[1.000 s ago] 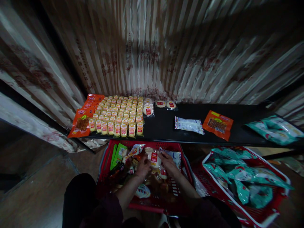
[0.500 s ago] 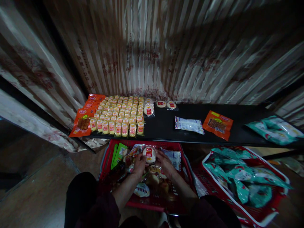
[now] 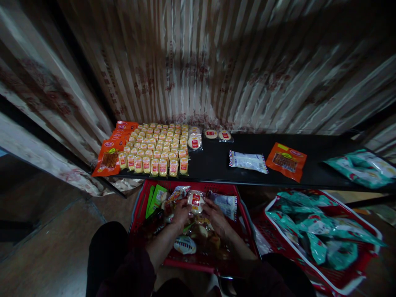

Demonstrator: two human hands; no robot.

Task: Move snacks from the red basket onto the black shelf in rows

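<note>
Head view: both hands, left (image 3: 180, 213) and right (image 3: 216, 214), seemingly pinch a round packet (image 3: 195, 201) above the red basket (image 3: 139, 206); black shelf (image 3: 216, 165) at 12 o'clock, striped curtain (image 3: 198, 66) behind.

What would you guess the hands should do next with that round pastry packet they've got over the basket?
Probably lift the round packet up to the black shelf and set it beside the matching round packets. Both hands, left and right, grip it above the red basket, and bare shelf lies next to them.
</note>
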